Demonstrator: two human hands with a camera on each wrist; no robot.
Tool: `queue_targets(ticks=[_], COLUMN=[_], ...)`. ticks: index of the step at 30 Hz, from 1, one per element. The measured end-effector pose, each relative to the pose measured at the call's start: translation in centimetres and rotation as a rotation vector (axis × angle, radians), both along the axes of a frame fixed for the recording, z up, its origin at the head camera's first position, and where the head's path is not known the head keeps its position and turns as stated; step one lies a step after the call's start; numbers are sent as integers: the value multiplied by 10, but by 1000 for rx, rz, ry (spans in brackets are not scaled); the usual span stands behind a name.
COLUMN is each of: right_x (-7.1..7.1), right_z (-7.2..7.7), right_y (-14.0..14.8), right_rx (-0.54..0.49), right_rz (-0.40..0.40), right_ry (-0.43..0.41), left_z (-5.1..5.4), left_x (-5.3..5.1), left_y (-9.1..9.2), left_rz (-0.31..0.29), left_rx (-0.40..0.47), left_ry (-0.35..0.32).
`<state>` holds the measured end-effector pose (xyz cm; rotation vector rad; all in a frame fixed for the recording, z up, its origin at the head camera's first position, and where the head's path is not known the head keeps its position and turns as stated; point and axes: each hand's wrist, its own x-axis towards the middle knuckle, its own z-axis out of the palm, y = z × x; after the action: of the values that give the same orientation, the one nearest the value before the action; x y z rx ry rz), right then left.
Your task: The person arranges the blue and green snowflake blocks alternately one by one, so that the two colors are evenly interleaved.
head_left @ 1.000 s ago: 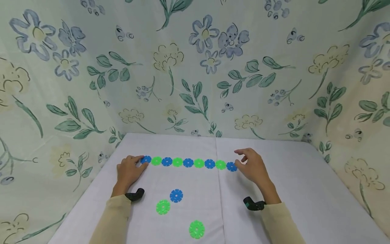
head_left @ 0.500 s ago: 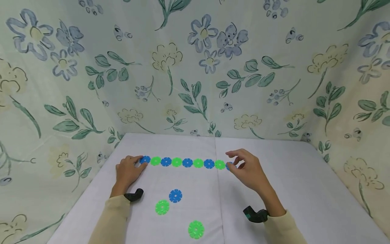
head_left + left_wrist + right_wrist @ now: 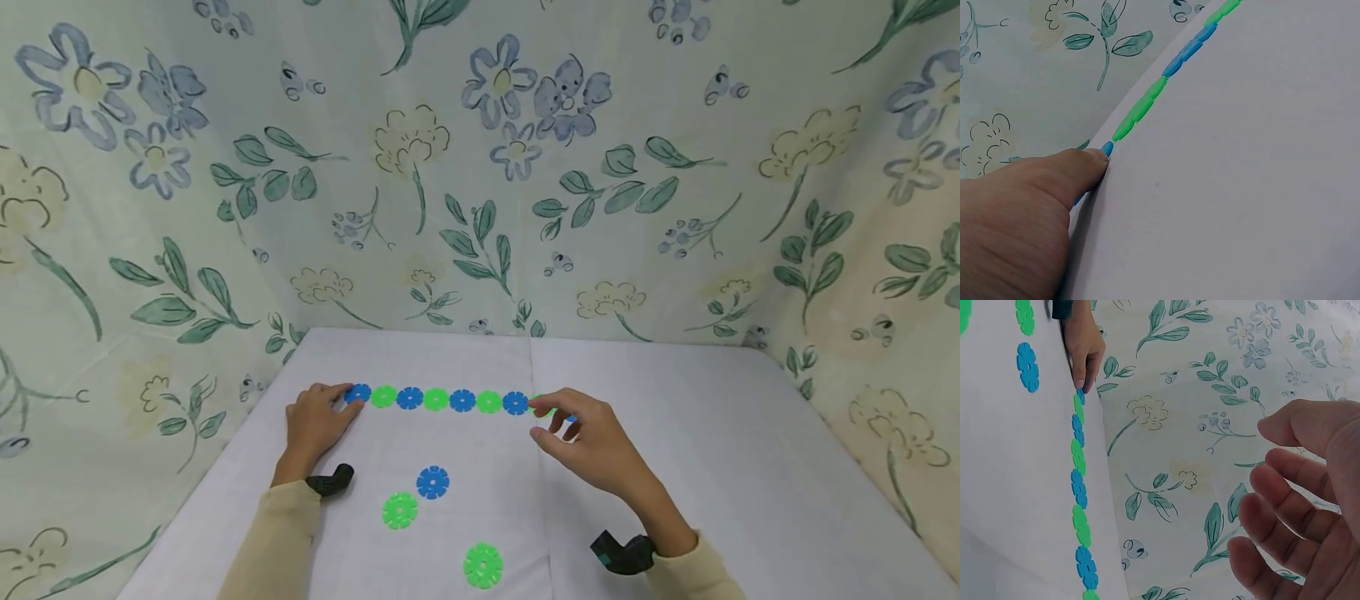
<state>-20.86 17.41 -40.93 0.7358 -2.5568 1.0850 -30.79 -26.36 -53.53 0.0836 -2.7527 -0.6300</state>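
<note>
Blue and green notched plastic discs lie in an alternating row across the white cloth. At the row's left end, my left hand (image 3: 313, 425) pinches the blue disc (image 3: 362, 392) between thumb and index finger; only slivers of that disc show in the left wrist view. My right hand (image 3: 588, 437) hovers over the row's right end with loosely bent, spread fingers and nothing between them. It partly covers the last green disc and the blue end disc (image 3: 573, 418). A blue disc (image 3: 515, 403) lies just left of its fingertips.
Nearer the front lie a loose blue disc (image 3: 432, 482) and two loose green discs, one beside it (image 3: 400, 510) and one closer to me (image 3: 483, 566). A floral curtain (image 3: 480, 167) stands behind and along both sides of the table. Dark wrist cameras sit on both wrists.
My right hand has moved left from beside the blue end disc to over the last green and blue discs, its fingers apart. The left hand stays at the left end disc.
</note>
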Motion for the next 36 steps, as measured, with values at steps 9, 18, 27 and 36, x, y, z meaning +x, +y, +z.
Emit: queue_targets(ticks=[9, 18, 27, 36], right_x=[10, 12, 12, 11], right_z=[-5, -20, -37, -49], right_y=[-20, -29, -40, -42], right_rx=[20, 77, 161, 309], right_rz=[274, 495, 659, 711], right_ry=[-138, -254, -368, -373], left_z=[-2, -1, -2, -2], left_x=[0, -1, -1, -1], left_y=[-3, -2, -2, -1], left_rz=[8, 6, 1, 0], left_rx=[7, 13, 10, -1], left_ry=[-17, -14, -22, -15])
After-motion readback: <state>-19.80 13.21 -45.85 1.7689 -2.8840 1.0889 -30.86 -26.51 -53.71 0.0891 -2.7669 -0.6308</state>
